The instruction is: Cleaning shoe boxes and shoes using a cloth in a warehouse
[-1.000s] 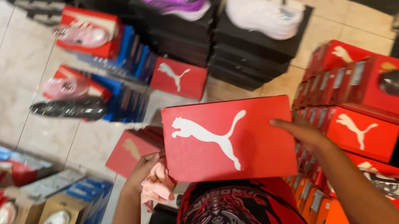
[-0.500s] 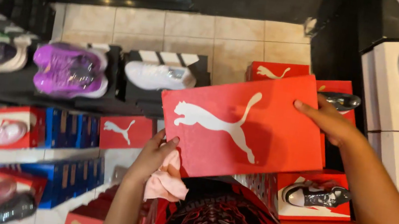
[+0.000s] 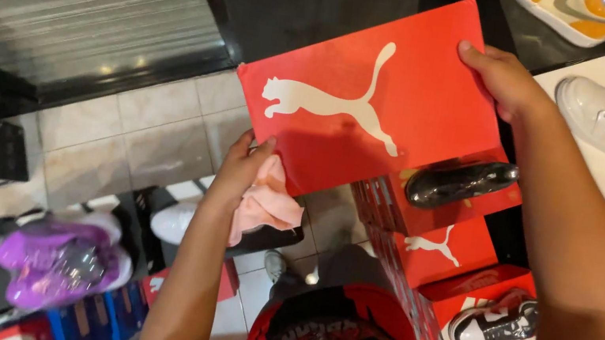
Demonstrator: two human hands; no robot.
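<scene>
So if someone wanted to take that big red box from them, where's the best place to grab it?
Probably by its two short ends, one hand from each side. The red box is wide, flat and tilted, and the left hand, holding a pink cloth, and right hand already grip opposite edges that way.

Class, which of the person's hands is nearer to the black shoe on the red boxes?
Right. The right hand grips the red lid's upper corner, just above the black shoe; the left hand, holding a pink cloth, is farther.

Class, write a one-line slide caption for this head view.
Both hands, left with a pink cloth, right, hold a flat red cardboard shoebox lid above stacked red boxes.
</scene>
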